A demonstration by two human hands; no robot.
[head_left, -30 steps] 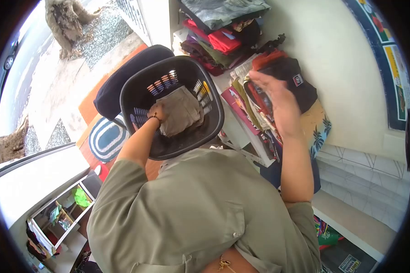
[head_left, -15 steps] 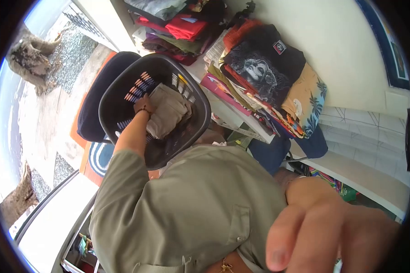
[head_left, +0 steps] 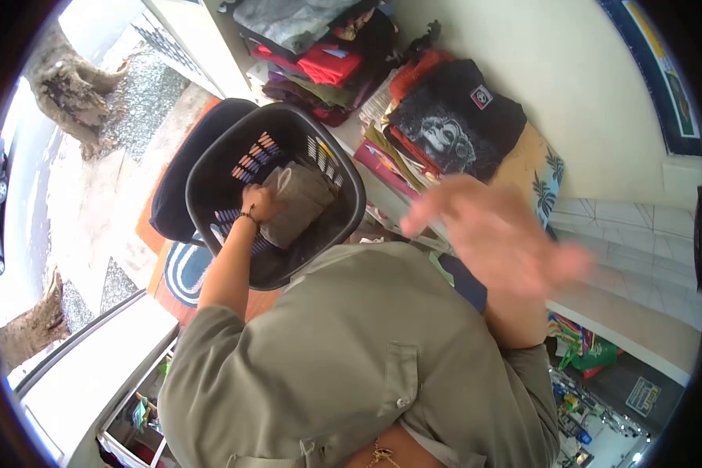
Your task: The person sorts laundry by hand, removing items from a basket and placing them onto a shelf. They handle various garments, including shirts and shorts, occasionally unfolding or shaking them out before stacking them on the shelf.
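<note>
Inside a black plastic laundry basket [head_left: 355, 168] lies a folded grey-brown garment [head_left: 298, 214]. My left hand [head_left: 261, 204], with a dark bracelet at the wrist, reaches over the basket's near side and grips the left edge of this garment. Part of its fingers is hidden against the cloth. My right hand [head_left: 495, 238] is raised in the air to the right, blurred, with fingers apart and nothing in them. Behind it is a stack of folded clothes, topped by a black printed T-shirt [head_left: 444, 129], which it partly covers.
Another pile of folded clothes [head_left: 327, 66] stands at the back. A dark blue cushioned shape [head_left: 183, 171] is left of the basket, near a blue-and-white oval mat [head_left: 186, 273]. A white shelf edge [head_left: 632, 327] runs along the right, with colourful items below.
My right hand has moved up and away from the camera, toward the clothes stack. My left hand stays in the basket on the garment, which looks darker and shows a different side.
</note>
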